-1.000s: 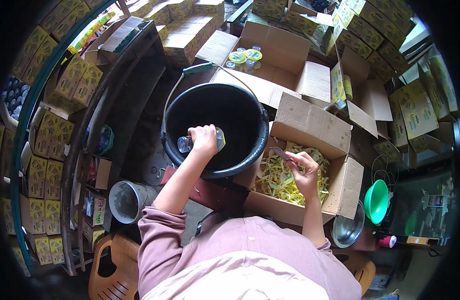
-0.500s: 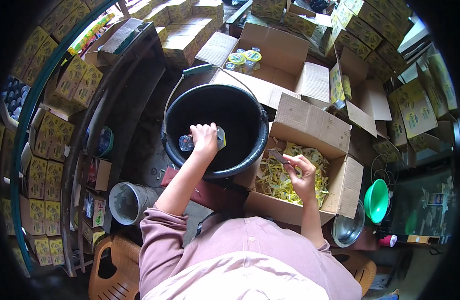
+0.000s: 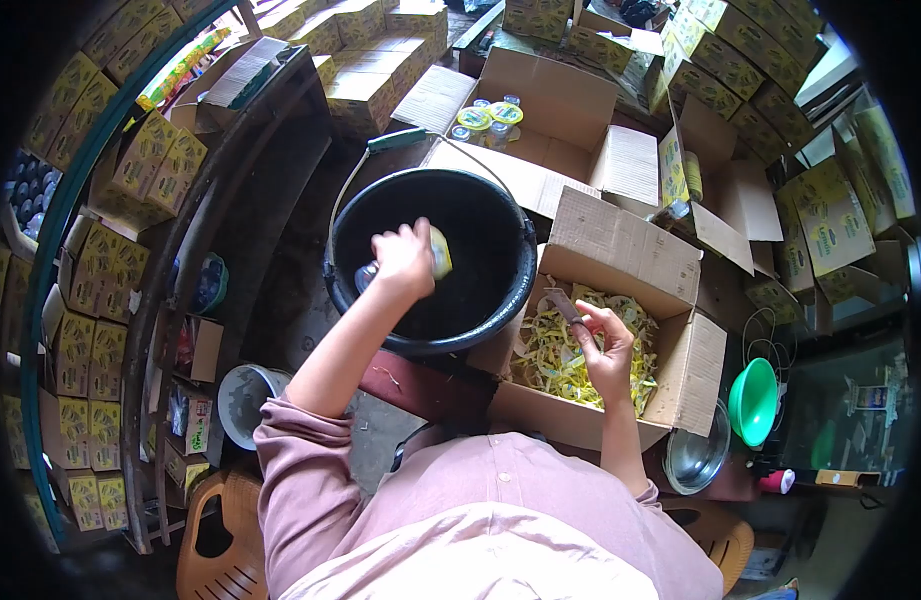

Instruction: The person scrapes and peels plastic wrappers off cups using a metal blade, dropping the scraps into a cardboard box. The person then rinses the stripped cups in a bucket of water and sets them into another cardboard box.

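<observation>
My left hand (image 3: 402,260) is inside the black bucket (image 3: 525,285), its fingers closed around a clear plastic cup with a yellow lid (image 3: 441,254). The hand covers most of the cup, and motion blurs it slightly. Over the cardboard box (image 3: 625,235) to the right, my right hand (image 3: 608,355) pinches a short, flat, grey-brown blade (image 3: 562,303). Yellow and white strips (image 3: 540,350) fill that box beneath the blade. The bucket's wire handle with its green grip (image 3: 395,140) rests against the far rim.
Several lidded cups (image 3: 490,118) stand in an open carton (image 3: 550,85) behind the bucket. A grey pail (image 3: 242,405) is at lower left, near an orange chair (image 3: 215,560). A green bowl (image 3: 753,402) and a glass bowl (image 3: 695,460) sit at right. Stacked yellow cartons (image 3: 90,360) surround the area.
My left hand has turned and shifted slightly within the bucket, tilting the cup. The left elbow has swung outward. My right hand has barely moved; the blade's angle has changed a little.
</observation>
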Motion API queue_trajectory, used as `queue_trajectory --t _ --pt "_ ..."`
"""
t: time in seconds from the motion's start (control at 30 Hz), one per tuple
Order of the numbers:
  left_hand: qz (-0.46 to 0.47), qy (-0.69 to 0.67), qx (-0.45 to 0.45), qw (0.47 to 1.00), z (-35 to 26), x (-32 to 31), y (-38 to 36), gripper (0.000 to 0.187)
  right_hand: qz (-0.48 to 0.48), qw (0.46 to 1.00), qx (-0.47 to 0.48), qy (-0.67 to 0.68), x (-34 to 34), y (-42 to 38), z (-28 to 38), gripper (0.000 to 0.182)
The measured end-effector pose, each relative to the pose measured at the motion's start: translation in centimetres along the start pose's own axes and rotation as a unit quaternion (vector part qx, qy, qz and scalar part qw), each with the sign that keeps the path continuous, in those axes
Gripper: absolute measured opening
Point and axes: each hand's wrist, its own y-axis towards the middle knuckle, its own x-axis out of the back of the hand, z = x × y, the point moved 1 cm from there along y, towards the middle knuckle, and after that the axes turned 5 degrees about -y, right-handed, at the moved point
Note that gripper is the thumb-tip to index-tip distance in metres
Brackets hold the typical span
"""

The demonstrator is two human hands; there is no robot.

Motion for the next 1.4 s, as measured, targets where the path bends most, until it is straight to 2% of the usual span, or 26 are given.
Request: queue_trajectory --t 0.03,0.1,0.13,0.23,0.27,0.3,0.37,0.5,0.53,0.57,0.63,0.67,0.77,0.87,1.0,1.03,1.1,1.2,1.27,1.37,1.4 --pt "0.056 0.003 -0.013 0.998 -0.4 -0.6 -0.3 0.072 0.000 1.000 0.001 -0.003 0.0 0.0 0.0 0.031" --pt "0.302 0.042 -0.080 0.949 -0.9 -0.8 -0.1 0.062 0.000 1.000 0.001 -0.010 0.1 -0.2 -0.2 0.031" --pt "0.297 0.025 -0.110 0.948 -1.2 -0.3 -0.5 0.047 -0.002 1.000 -0.002 -0.007 0.1 -0.2 -0.3 0.031" --pt "0.082 -0.073 -0.052 0.993 -0.9 0.1 -0.1 0.042 -0.004 1.000 -0.015 0.004 0.1 -0.3 -0.5 0.032" --pt "0.098 -0.058 -0.064 0.991 -0.8 0.4 -0.2 0.039 -0.006 1.000 -0.020 0.010 0.1 -0.2 -0.3 0.032" --pt "0.248 -0.012 -0.083 0.965 -1.3 2.1 -1.0 0.040 -0.009 1.000 -0.023 0.016 0.1 -0.1 -0.2 0.032" --pt "0.284 -0.016 -0.115 0.952 -1.5 1.4 -1.2 0.042 -0.009 1.000 -0.018 0.008 0.1 0.0 0.1 0.033" --pt "0.274 -0.033 -0.090 0.957 -1.4 2.0 -1.4 0.049 -0.013 0.998 -0.047 0.051 0.0 -0.2 -0.3 0.033" --pt "0.304 0.008 -0.128 0.944 -1.5 1.9 -2.0 0.047 -0.013 0.997 -0.048 0.051 -0.1 -0.2 -0.3 0.033" --pt "0.298 -0.003 -0.122 0.947 -1.5 1.8 -1.9 0.047 -0.014 0.997 -0.048 0.051 -0.1 -0.1 -0.2 0.033" --pt "0.274 -0.048 -0.091 0.956 -1.3 2.4 -1.8 0.047 -0.011 0.997 -0.055 0.058 -0.1 -0.3 -0.1 0.033" --pt "0.183 -0.074 -0.095 0.976 -0.7 1.3 -1.4 0.049 -0.012 0.996 -0.056 0.068 -0.1 -0.2 -0.1 0.032" --pt "0.330 -0.006 -0.103 0.938 -1.1 3.1 -2.3 0.049 -0.012 0.995 -0.061 0.082 -0.3 0.0 0.1 0.032" --pt "0.293 -0.051 -0.122 0.947 -0.1 1.8 -1.4 0.051 -0.017 0.995 -0.056 0.084 -0.2 -0.1 -0.1 0.031" --pt "0.337 -0.051 -0.105 0.934 0.5 1.9 -1.3 0.050 -0.022 0.992 -0.078 0.101 -0.5 0.0 -0.1 0.032" --pt "0.316 -0.069 -0.125 0.938 0.7 2.1 -1.2 0.047 -0.023 0.992 -0.073 0.096 -0.4 0.0 -0.2 0.032" --pt "0.213 -0.146 -0.095 0.961 1.6 1.2 -0.2 0.049 -0.024 0.994 -0.062 0.088 -0.5 0.2 -0.2 0.033" --pt "0.058 -0.277 -0.105 0.953 2.6 1.3 0.2 0.060 -0.030 0.987 -0.089 0.132 -0.4 0.4 0.3 0.034" --pt "0.013 -0.356 -0.121 0.927 2.9 1.7 0.0 0.064 -0.034 0.979 -0.112 0.169 -0.5 0.4 0.3 0.034" --pt "-0.088 -0.533 -0.197 0.818 2.3 0.3 -0.5 0.059 -0.033 0.961 -0.145 0.235 -0.8 0.6 0.1 0.035" --pt "-0.059 -0.604 -0.181 0.774 1.2 1.7 -1.9 0.054 -0.026 0.955 -0.150 0.253 -1.0 0.8 0.1 0.036"
